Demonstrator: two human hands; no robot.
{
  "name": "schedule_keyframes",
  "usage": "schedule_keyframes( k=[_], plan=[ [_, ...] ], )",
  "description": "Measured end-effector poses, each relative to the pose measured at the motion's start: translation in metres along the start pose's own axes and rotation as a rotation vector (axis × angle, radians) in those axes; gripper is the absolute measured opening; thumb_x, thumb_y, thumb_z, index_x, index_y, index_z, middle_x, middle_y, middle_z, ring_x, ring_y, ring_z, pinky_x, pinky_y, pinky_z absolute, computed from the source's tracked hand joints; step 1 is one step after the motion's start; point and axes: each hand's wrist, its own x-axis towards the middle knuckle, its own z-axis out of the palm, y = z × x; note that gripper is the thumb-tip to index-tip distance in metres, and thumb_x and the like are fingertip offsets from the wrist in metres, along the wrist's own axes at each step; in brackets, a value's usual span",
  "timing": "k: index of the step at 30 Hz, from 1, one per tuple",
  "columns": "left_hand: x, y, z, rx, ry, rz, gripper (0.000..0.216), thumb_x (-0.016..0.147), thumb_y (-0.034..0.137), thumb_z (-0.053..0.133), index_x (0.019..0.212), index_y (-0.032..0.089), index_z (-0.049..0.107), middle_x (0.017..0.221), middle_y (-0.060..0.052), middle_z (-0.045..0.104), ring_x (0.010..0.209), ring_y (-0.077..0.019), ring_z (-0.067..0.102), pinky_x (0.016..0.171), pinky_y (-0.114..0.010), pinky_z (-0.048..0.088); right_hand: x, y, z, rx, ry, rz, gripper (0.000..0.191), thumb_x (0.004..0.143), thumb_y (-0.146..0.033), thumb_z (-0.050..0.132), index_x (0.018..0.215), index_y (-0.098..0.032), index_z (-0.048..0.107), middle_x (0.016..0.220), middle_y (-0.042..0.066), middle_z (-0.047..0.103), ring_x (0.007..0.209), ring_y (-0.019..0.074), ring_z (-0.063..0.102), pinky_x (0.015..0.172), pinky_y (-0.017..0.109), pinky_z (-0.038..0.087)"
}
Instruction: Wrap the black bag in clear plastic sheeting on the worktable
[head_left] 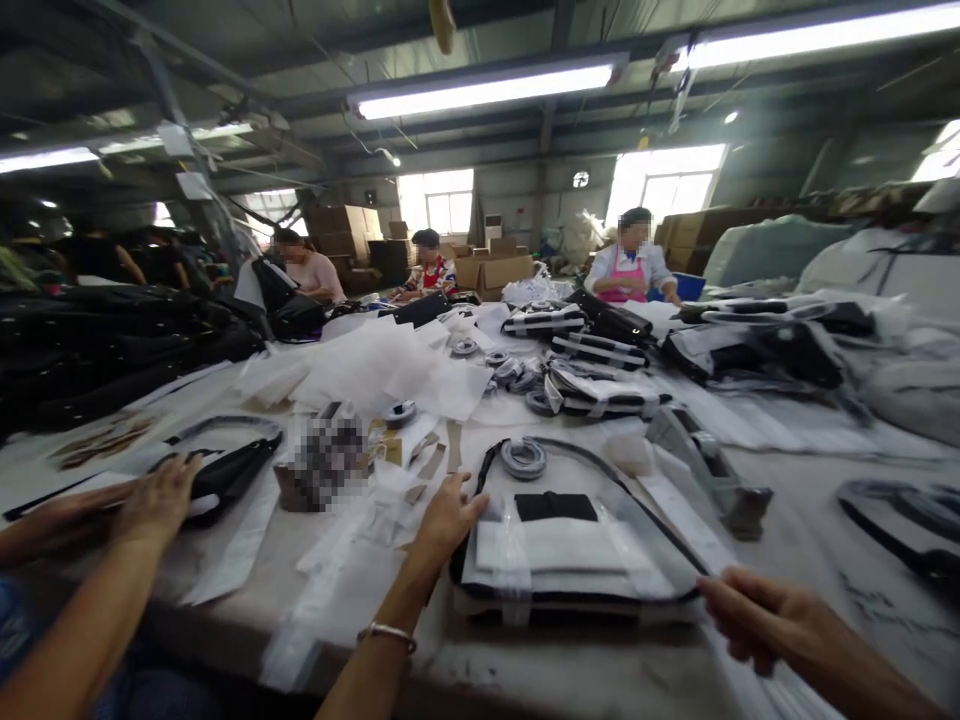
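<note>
A flat black bag wrapped in clear plastic [577, 560], with white paper padding and a black strap looping round it, lies on the table in front of me. My left hand [446, 515], with a bangle on its wrist, rests with fingers stretched out on the bag's left edge. At the bag's near right corner, my right hand [754, 615] has its fingers curled round the edge of the plastic wrap. A roll of grey tape [523, 457] lies on the bag's far left part.
A co-worker's two arms reach in at the left, one hand [157, 500] on another black bag [225, 470]. White wrapping sheets [390, 370], tape rolls [510, 372] and wrapped bags [600, 390] cover the table. Several people work at the far end.
</note>
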Motion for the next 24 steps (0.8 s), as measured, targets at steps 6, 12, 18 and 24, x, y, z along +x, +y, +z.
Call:
schedule_keyframes(
  k=[6,12,18,24],
  plan=[
    [0.016,-0.002,0.005,-0.072,-0.107,-0.106,0.083,0.071,0.057,0.068,0.133,0.005,0.052,0.106,-0.016,0.072,0.103,-0.0315,0.066,0.092,-0.037,0.048,-0.029,0.017,0.065,0.686,-0.195,0.404,0.054,0.071,-0.057,0.081,0.099,-0.015,0.062,0.078,0.007,0.071,0.06,0.0145,0.067,0.051,0.02,0.048],
    [-0.014,-0.002,0.025,-0.66,-0.36,-0.228,0.067,0.06,0.059,0.081,0.107,0.012,0.068,0.101,-0.013,0.073,0.1,-0.0308,0.068,0.086,-0.035,0.052,-0.028,-0.019,0.087,1.021,-0.318,0.446,0.07,0.075,-0.063,0.075,0.114,-0.006,0.06,0.103,0.02,0.071,0.1,0.0296,0.07,0.083,0.035,0.057],
    [-0.045,-0.001,0.046,-0.923,-0.385,-0.269,0.055,0.061,0.051,0.087,0.098,0.013,0.072,0.09,-0.008,0.074,0.084,-0.0227,0.068,0.077,-0.029,0.051,-0.022,-0.02,0.094,1.101,-0.187,0.507,0.072,0.078,-0.066,0.07,0.124,-0.013,0.054,0.087,0.012,0.073,0.078,0.0262,0.07,0.076,0.042,0.058],
    [-0.067,-0.004,0.046,-0.845,-0.286,-0.19,0.062,0.057,0.058,0.087,0.095,0.011,0.072,0.093,-0.008,0.073,0.088,-0.0228,0.065,0.078,-0.028,0.049,-0.02,-0.011,0.097,1.034,-0.019,0.508,0.063,0.078,-0.048,0.077,0.125,-0.013,0.052,0.084,0.009,0.072,0.073,0.0252,0.069,0.071,0.041,0.06]
  ],
)
